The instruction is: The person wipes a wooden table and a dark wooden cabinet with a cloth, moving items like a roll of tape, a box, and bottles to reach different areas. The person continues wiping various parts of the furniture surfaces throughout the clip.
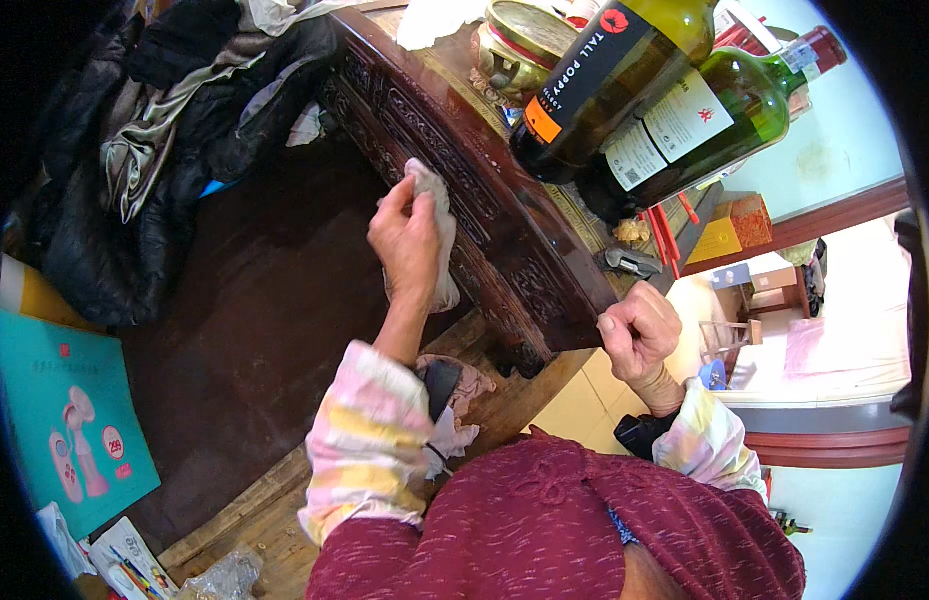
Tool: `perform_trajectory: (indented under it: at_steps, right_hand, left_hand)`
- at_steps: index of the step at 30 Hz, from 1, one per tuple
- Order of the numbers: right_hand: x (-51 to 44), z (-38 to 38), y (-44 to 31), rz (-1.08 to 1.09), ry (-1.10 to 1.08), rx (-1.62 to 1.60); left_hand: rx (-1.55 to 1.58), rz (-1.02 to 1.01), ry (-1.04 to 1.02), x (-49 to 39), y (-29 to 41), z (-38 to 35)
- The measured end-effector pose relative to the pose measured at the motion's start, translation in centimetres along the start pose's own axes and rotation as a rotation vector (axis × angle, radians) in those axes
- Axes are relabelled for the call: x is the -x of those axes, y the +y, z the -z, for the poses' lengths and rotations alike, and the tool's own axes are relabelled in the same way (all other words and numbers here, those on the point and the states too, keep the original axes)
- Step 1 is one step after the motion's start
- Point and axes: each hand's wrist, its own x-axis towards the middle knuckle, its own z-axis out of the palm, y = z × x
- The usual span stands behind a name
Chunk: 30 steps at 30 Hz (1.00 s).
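My left hand (410,247) grips a pale, crumpled cloth (444,259) against the carved edge of a dark wooden cabinet (464,165). At the cabinet's near corner, my right hand (641,334) is curled, with its thumb by the polished edge; whether it grips that edge cannot be told. On the cabinet top, near my right hand, lie a grey metal-looking object (631,262), a cork-like piece (631,230) and several red sticks (663,238). Two wine bottles, one with a dark label (584,82) and one of green glass (742,97), stand behind these.
A brass censer (521,45) stands behind the bottles. Dark clothing (172,135) is heaped at the upper left. A teal box (74,420) lies at the left, above a clear plastic bag (224,576). Beside my left sleeve are crumpled cloths (464,390). A yellow-red box (734,229) sits at the right.
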Motion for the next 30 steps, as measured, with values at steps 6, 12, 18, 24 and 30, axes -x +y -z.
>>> perform_trajectory:
  at_steps: [6,12,18,24,30]
  right_hand:
    - [0.1,-0.1,0.1,-0.011,0.023,-0.006]
    - [-0.2,-0.1,-0.1,-0.002,0.022,-0.011]
    - [0.0,-0.1,0.1,-0.003,0.026,-0.017]
    - [0.0,-0.1,0.0,0.001,0.027,-0.012]
    - [0.1,0.0,0.1,0.003,0.011,0.009]
  left_hand:
    - [-0.212,-0.174,-0.128,3.3,0.5,-0.6]
    - [-0.129,0.055,-0.140,5.1,1.4,-0.3]
    - [-0.181,-0.138,0.080,0.3,-0.1,-1.6]
    - [-0.261,-0.277,-0.173,5.0,0.5,0.1]
    - [-0.228,-0.230,-0.066,2.4,-0.8,-0.3]
